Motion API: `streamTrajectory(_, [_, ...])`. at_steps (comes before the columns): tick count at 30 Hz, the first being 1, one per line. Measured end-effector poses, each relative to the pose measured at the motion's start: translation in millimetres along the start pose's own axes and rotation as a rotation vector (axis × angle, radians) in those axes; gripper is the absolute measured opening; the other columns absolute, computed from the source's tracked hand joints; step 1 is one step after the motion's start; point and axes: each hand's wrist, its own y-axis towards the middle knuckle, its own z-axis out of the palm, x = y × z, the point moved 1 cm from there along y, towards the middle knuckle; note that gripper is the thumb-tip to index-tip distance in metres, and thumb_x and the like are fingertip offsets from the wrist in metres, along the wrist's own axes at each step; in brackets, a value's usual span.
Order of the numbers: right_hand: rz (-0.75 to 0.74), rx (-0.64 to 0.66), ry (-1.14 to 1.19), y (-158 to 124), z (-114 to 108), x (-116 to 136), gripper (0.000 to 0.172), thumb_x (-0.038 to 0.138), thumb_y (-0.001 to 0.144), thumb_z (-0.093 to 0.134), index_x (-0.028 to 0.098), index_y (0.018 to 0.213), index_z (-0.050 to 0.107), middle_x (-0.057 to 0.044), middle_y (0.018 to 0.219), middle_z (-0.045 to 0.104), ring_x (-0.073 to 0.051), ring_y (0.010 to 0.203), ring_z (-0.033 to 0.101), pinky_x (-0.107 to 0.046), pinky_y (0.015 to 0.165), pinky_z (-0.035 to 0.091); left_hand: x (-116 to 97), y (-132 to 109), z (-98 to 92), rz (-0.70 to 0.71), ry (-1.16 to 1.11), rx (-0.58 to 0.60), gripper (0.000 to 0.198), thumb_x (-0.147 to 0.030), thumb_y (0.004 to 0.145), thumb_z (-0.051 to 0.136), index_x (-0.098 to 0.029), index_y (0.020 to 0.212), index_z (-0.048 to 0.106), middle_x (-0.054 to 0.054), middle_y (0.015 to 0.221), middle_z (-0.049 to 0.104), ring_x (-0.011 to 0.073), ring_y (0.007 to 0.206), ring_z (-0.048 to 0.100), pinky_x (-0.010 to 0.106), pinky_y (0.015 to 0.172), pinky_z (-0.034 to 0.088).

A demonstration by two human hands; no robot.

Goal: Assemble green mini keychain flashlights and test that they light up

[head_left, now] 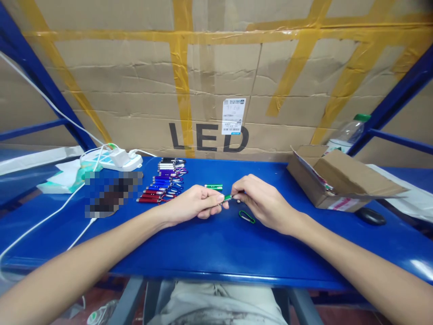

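Observation:
My left hand (194,204) and my right hand (260,198) meet over the middle of the blue table (216,253), both closed on a small green keychain flashlight (227,197) held between their fingertips. A second green flashlight body (214,187) lies just behind the hands. A green carabiner clip (246,217) rests on the table under my right hand. To the left lies a neat row of several finished flashlights (164,183) in red, blue, purple and black with clips.
An open cardboard box (338,183) stands at the right, a black mouse (371,216) in front of it and a plastic bottle (348,133) behind. A white power strip (113,159) with cables sits back left. A taped cardboard wall marked LED closes the back.

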Motion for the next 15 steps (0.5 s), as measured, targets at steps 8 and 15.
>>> streamTrajectory(8, [-0.065,0.058,-0.089,0,-5,5,0.018,0.011,0.113,0.046,0.022,0.115,0.060,-0.010,0.103,0.068,-0.024,0.093,0.062,-0.038,0.080,0.054,7,2,-2.1,-0.033,-0.113,0.143,0.051,-0.062,0.100,0.070,-0.012,0.098,0.065,-0.007,0.069,0.037,0.0080,0.058,0.023,0.025,0.055,0.019])
streamTrajectory(15, [-0.126,0.083,-0.157,-1,-7,6,0.025,0.009,0.112,0.043,0.021,0.123,0.062,-0.012,0.110,0.071,-0.026,0.098,0.063,-0.040,0.085,0.057,10,-1,-7.3,-0.081,-0.169,0.229,0.044,-0.058,0.106,0.064,-0.015,0.099,0.064,-0.009,0.066,0.027,0.0090,0.057,0.017,0.025,0.055,0.018])
